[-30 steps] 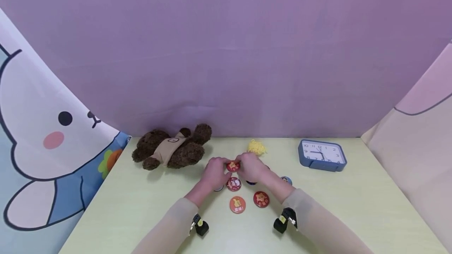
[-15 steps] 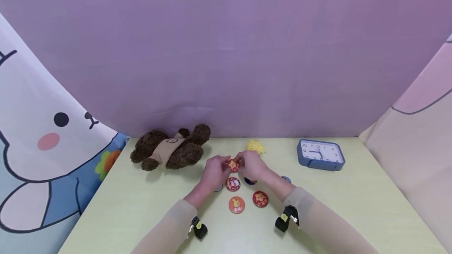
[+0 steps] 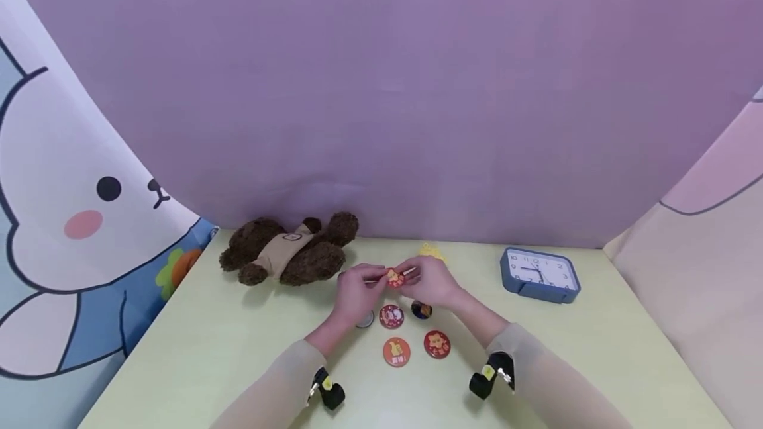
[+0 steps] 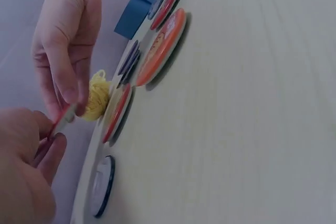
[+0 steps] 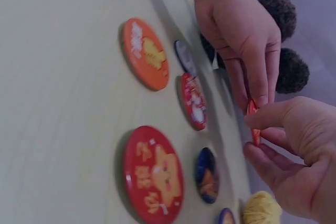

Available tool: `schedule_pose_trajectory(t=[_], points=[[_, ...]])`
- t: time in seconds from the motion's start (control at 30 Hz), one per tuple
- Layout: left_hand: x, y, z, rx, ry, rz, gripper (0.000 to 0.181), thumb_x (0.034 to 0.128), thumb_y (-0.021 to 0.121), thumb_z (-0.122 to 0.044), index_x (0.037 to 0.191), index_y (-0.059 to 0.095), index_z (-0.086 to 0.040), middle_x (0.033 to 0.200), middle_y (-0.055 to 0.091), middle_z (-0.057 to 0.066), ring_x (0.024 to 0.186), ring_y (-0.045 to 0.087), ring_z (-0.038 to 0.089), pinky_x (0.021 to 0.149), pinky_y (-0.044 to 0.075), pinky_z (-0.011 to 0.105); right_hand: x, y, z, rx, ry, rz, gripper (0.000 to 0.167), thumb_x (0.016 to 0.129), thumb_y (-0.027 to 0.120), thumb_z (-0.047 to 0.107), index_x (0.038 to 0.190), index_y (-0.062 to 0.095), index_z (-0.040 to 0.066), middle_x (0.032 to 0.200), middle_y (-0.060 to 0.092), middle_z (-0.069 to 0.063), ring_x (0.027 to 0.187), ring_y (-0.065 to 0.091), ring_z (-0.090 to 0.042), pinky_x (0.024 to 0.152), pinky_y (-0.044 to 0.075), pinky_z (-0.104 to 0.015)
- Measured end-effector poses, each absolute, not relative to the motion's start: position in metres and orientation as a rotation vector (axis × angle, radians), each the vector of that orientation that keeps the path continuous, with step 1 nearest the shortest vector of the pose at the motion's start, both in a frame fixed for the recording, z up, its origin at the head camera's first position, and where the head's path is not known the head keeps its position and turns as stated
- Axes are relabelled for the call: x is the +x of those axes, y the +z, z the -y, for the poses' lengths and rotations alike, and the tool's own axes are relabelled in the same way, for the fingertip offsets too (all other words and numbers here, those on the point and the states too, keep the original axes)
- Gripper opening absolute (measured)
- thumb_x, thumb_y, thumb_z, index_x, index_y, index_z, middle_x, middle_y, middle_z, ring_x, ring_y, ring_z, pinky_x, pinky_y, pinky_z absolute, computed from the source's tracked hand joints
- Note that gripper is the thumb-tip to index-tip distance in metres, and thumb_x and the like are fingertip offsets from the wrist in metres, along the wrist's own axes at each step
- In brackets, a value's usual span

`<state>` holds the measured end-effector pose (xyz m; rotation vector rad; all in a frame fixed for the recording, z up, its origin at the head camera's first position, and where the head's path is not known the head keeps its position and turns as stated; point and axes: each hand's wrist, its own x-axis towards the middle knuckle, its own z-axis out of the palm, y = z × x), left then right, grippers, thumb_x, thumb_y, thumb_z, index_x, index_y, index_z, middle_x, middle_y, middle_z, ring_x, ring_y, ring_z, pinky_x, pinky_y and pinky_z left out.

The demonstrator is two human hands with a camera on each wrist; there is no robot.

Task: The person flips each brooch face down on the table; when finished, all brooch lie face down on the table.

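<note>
The left hand (image 3: 356, 291) and right hand (image 3: 435, 281) are pinching a red badge (image 3: 395, 278); near the far-right corner of the table (image 3: 602, 349), a clock (image 3: 539, 275) is showing "10 11 12".

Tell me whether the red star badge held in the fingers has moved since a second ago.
Yes. In the head view, the held red star badge now appears farther up the picture from the orange thumbs-up badge lying on the table.
</note>
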<state>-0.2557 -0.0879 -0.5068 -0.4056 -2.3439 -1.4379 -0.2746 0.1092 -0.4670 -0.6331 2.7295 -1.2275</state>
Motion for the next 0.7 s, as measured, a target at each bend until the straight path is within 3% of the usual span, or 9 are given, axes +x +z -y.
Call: schedule_pose_trajectory(t=[0.2, 0.4, 0.7], points=[[-0.250, -0.499, 0.088, -0.488, -1.584, 2.343, 0.026, 0.0853, 0.077, 0.007, 0.111, 0.080, 0.007, 0.112, 0.078, 0.023, 0.097, 0.080, 0.036, 0.083, 0.066, 0.032, -0.268, -0.457, -0.117, -0.711, -1.178, -2.785, 0.029, 0.090, 0.083, 0.007, 0.119, 0.079, 0.005, 0.113, 0.076, -0.011, 0.101, 0.078, -0.026, 0.086, 0.066, -0.030], [-0.255, -0.493, 0.088, -0.561, -1.561, 2.395, 0.028, 0.0911, 0.073, 0.007, 0.119, 0.076, 0.007, 0.121, 0.076, 0.023, 0.105, 0.079, 0.035, 0.087, 0.064, 0.027, -0.271, -0.453, -0.124, -0.751, -1.229, -2.801, 0.027, 0.089, 0.082, 0.004, 0.116, 0.079, 0.002, 0.110, 0.078, -0.013, 0.099, 0.078, -0.029, 0.083, 0.066, -0.028], [-0.253, -0.500, 0.091, -0.531, -1.366, 2.381, 0.021, 0.0961, 0.077, -0.004, 0.117, 0.080, -0.003, 0.105, 0.082, 0.016, 0.086, 0.082, 0.025, 0.074, 0.063, 0.019, -0.267, -0.469, -0.121, -0.673, -1.357, -2.799, 0.018, 0.099, 0.076, 0.016, 0.114, 0.082, 0.007, 0.106, 0.082, -0.010, 0.096, 0.080, -0.023, 0.076, 0.065, -0.025]])
